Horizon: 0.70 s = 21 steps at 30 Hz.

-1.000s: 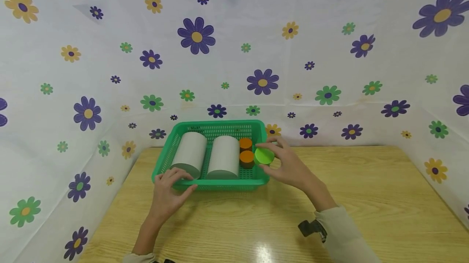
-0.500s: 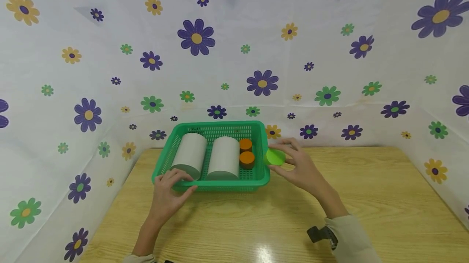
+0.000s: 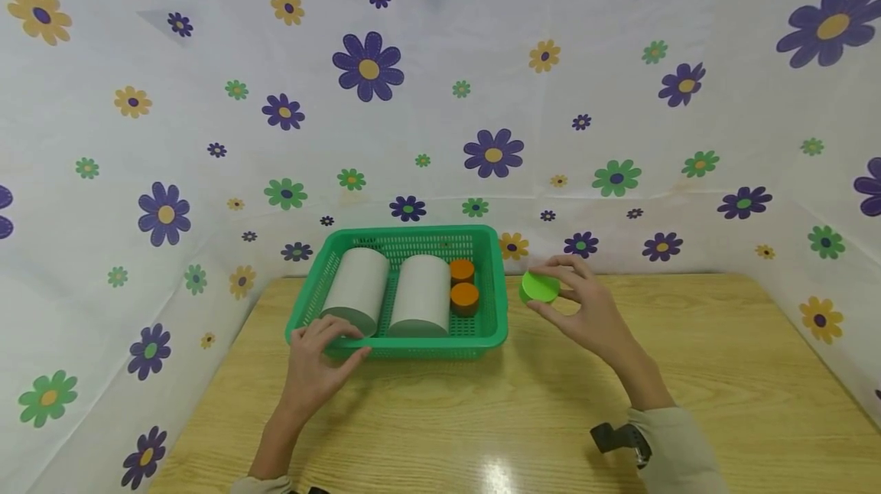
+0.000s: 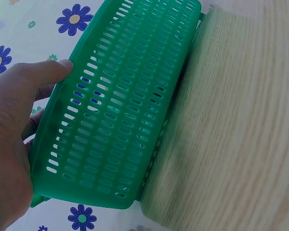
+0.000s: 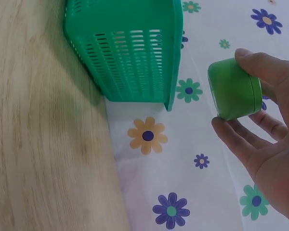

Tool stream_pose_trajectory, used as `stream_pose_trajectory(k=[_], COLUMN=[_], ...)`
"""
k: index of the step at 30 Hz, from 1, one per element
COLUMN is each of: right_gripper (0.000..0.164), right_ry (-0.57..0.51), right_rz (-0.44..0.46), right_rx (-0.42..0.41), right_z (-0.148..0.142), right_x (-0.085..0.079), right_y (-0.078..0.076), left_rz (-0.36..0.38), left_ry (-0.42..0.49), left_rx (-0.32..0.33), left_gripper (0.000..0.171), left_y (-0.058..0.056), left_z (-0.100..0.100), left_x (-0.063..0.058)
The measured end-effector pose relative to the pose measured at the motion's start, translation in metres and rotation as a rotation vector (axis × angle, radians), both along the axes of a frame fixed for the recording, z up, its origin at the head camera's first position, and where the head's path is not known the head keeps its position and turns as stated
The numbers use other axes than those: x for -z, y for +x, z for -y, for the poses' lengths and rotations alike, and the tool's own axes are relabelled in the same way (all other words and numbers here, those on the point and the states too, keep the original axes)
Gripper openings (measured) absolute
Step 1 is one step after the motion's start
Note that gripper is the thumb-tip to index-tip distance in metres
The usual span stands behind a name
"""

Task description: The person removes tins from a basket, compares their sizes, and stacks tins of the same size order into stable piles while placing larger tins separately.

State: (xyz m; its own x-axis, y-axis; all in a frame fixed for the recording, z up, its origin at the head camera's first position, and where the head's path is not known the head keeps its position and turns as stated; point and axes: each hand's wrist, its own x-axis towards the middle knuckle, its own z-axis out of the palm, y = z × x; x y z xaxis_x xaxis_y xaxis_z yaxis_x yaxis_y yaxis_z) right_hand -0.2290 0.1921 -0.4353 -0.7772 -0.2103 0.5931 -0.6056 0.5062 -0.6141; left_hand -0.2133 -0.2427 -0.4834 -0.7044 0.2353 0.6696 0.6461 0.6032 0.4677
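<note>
My right hand (image 3: 592, 314) pinches a small bright green round container (image 3: 540, 287) between thumb and fingers, just right of the green basket (image 3: 501, 287). In the right wrist view a thin seam runs round the container (image 5: 231, 89) near one end, and it hangs above the table beside the basket wall. My left hand (image 3: 318, 368) grips the basket's front rim, thumb outside and fingers over the inside. Inside the basket lie two large white cylinders (image 3: 358, 287), side by side. Two orange-topped round containers (image 3: 464, 295) stand at its right end.
The basket sits on a wood-grain table (image 3: 654, 356) toward its back edge. A white cloth with printed flowers (image 3: 440, 119) hangs behind and along both sides. A dark strap device (image 3: 619, 440) is at the right sleeve.
My right hand has carried the green container to the right, from over the basket's right rim to outside it. The left hand and basket have stayed put.
</note>
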Motion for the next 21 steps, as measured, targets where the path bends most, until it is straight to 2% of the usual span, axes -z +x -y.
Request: stream_pose_trajectory(k=[11,17,21], right_gripper=[0.048,0.049,0.051], right_ry=[-0.055,-0.078,-0.082], right_rz=[0.009,-0.020,-0.042], right_rx=[0.096,0.131,0.153], right_z=[-0.020,-0.032,-0.036], right_x=[0.006,0.008,0.009], right_y=[0.001,0.004,0.003], left_rz=[-0.027,-0.002,-0.013], left_ry=[0.013,0.002,-0.006], left_rx=[0.005,-0.003,-0.012], left_gripper=[0.028,0.026,0.026], left_y=[0.000,-0.002,-0.002], left_z=[-0.001,-0.001,0.000], left_x=[-0.001,0.000,0.001])
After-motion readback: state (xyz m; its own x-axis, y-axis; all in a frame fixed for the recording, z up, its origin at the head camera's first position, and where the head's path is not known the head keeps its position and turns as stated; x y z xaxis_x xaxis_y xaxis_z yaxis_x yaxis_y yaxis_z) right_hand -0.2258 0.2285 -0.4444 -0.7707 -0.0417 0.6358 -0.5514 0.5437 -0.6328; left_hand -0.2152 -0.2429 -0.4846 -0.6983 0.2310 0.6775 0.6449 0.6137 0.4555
